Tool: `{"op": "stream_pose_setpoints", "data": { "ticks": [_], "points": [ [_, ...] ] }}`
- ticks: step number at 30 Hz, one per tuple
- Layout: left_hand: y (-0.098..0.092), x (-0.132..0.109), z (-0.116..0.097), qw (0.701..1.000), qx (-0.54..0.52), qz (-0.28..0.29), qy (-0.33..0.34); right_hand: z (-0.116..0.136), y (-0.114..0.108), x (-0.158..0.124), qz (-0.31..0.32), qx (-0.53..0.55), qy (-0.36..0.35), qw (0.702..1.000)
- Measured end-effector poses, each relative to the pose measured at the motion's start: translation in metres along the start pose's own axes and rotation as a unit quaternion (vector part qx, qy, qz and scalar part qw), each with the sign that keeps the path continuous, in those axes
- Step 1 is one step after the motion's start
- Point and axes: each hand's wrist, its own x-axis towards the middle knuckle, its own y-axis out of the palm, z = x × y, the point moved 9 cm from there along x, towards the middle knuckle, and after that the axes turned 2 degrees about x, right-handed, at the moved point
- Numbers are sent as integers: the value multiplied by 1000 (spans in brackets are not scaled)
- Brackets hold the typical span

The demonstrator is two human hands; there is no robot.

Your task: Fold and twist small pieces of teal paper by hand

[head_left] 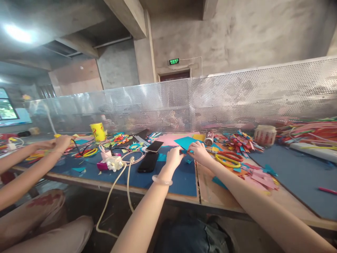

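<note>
Above mat [181, 186], left hand [174, 156] and right hand [198, 153] seemingly clamped by fingertips on near edge of blue paper [184, 142]; light, even pinch should avoid stray creases

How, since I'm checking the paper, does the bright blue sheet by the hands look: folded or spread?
Spread, it seems: the bright blue sheet shows a flat, uncreased face, though the right hand hides part.

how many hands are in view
4: the wearer's left hand and right hand by the blue paper; a co-worker's near hand and far hand at left. Others may be hidden behind the perforated panel.
</note>
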Motion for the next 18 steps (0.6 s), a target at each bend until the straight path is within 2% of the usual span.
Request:
{"op": "stream_pose_setpoints", "data": {
  "ticks": [3, 6, 9, 12, 18],
  "points": [
    [-3, 1, -7, 999, 4, -16, 43, -4, 0, 0, -7, 36, 26, 999],
    [-6, 1, -9, 998, 2, -35, 57, -11, 0, 0, -13, 64, 66, 996],
    [-8, 2, -9, 997, 0, -42, 64, -11, 5, 2, 22, 68, 59, 996],
    [-7, 2, -11, 997, 5, -26, 70, -7, 6, 4, 46, 69, 38, 996],
    [1, 0, -16, 996, 47, 31, 62, -5, 5, 4, 45, 58, -3, 997]
  ]
}}
